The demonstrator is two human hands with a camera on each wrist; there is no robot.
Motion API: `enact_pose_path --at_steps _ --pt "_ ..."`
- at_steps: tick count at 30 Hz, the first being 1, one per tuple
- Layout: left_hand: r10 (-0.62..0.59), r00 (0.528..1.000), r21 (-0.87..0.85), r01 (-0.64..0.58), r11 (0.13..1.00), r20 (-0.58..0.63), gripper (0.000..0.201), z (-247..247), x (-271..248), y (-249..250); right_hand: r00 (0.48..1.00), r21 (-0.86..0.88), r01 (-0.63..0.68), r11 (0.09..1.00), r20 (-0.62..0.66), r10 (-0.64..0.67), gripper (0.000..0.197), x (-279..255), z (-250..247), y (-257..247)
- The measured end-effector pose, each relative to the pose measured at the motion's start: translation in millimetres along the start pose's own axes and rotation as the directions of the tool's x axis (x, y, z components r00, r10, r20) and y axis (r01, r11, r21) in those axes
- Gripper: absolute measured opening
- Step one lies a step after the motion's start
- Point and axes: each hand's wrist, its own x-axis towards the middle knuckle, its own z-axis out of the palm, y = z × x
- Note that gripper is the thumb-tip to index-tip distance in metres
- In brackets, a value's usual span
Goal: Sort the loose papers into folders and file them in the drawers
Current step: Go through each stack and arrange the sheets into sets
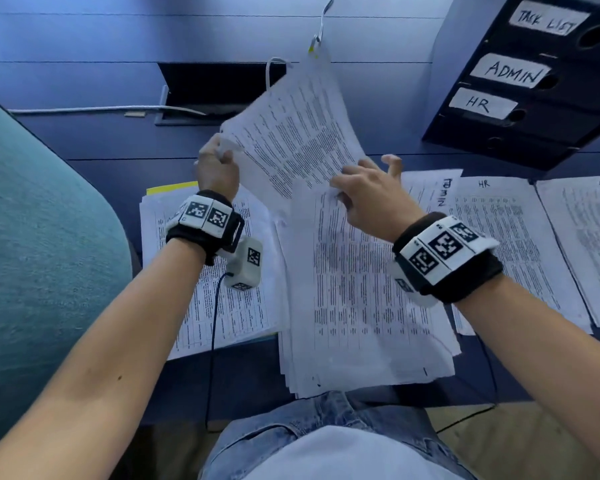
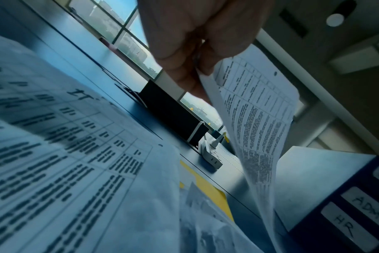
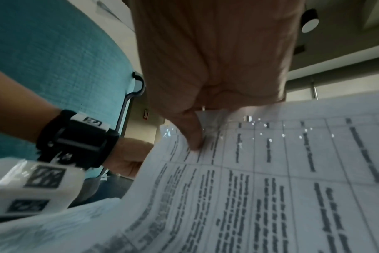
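Note:
A printed sheet [image 1: 291, 126] is lifted above the desk, curved and tilted away from me. My left hand [image 1: 224, 148] pinches its left corner between thumb and fingers, as the left wrist view shows of the hand [image 2: 197, 56] and the sheet [image 2: 255, 119]. My right hand [image 1: 347, 174] pinches its near right corner; the thumb [image 3: 195, 142] presses on the printed face [image 3: 270, 171]. Under both hands lies the loose paper pile [image 1: 361, 289]. A black drawer unit [image 1: 520, 81] labelled TASK LIST, ADMIN and HR stands at the back right.
A paper stack on a yellow folder [image 1: 174, 189] lies to the left, and stacks marked ADMIN [image 1: 444, 192] and HR [image 1: 499, 237] lie to the right. An open cable hatch [image 1: 219, 88] with a white cable sits behind. A teal chair [image 1: 32, 254] stands at the left.

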Motion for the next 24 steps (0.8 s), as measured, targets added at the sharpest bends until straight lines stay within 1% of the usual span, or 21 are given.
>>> enact_pose_path --at_steps 2,3,5,6,8,10,11,13,15,17,18,19,20,21,22,23,24 --pt "0.028 0.997 0.01 -0.029 1.0 0.07 0.033 2 1 1 1.0 -0.009 -0.003 1.0 0.009 0.003 0.015 4 -12 0" --pt "0.049 0.995 0.024 -0.051 0.998 0.086 0.031 2 0 1 0.999 -0.013 0.002 1.0 0.044 -0.001 0.014 6 -19 -1" --pt "0.1 0.99 0.03 -0.104 0.994 0.103 0.033 2 -2 2 0.996 -0.018 0.013 1.0 0.091 -0.011 0.013 9 -32 -4" --pt "0.119 0.986 0.03 -0.123 0.992 0.119 0.033 3 -2 2 0.996 -0.022 0.018 1.0 0.083 -0.016 0.013 10 -37 -5" --pt "0.109 0.982 0.043 -0.117 0.992 0.157 0.031 2 -2 4 1.0 -0.044 0.018 0.999 0.021 -0.017 0.011 13 -42 -7" --pt "0.097 0.974 0.019 -0.103 0.994 0.202 0.026 1 -2 8 0.999 -0.082 0.013 0.997 -0.042 -0.017 0.015 19 -45 -7" --pt "0.112 0.967 0.001 -0.115 0.993 0.227 0.021 2 -4 11 0.997 -0.105 0.017 0.994 -0.067 -0.025 0.017 22 -46 -7" --pt "0.19 0.934 -0.047 -0.184 0.982 0.304 0.012 2 -10 21 0.99 -0.152 0.04 0.988 -0.127 -0.06 0.02 30 -50 -7" --pt "0.268 0.891 -0.075 -0.259 0.963 0.365 0.023 2 -12 29 0.976 -0.169 0.083 0.982 -0.185 -0.114 0.018 38 -54 -9" --pt "0.368 0.824 -0.148 -0.338 0.929 0.431 0.03 2 -15 37 0.969 -0.169 0.108 0.98 -0.201 -0.142 0.018 47 -57 -9" --pt "0.406 0.788 -0.195 -0.356 0.914 0.463 0.027 2 -18 41 0.97 -0.163 0.113 0.98 -0.197 -0.144 0.021 51 -58 -8" --pt "0.432 0.772 -0.261 -0.347 0.901 0.466 0.021 3 -22 47 0.971 -0.146 0.11 0.983 -0.195 -0.137 0.023 54 -59 -7" --pt "0.43 0.774 -0.337 -0.295 0.894 0.465 0.021 2 -24 51 0.97 -0.124 0.098 0.987 -0.208 -0.123 0.025 56 -61 -6" --pt "0.378 0.795 -0.408 -0.182 0.895 0.475 0.028 2 -28 57 0.966 -0.102 0.087 0.991 -0.236 -0.109 0.026 58 -62 -5" --pt "0.314 0.801 -0.463 -0.053 0.885 0.509 0.037 3 -31 60 0.959 -0.076 0.075 0.994 -0.267 -0.093 0.029 58 -64 -4" --pt "0.278 0.784 -0.498 0.045 0.866 0.555 0.044 4 -32 60 0.952 -0.038 0.066 0.997 -0.296 -0.074 0.032 58 -66 -3" --pt "0.276 0.762 -0.508 0.08 0.858 0.586 0.055 7 -31 59 0.944 0.01 0.058 0.998 -0.325 -0.052 0.036 58 -68 -3"
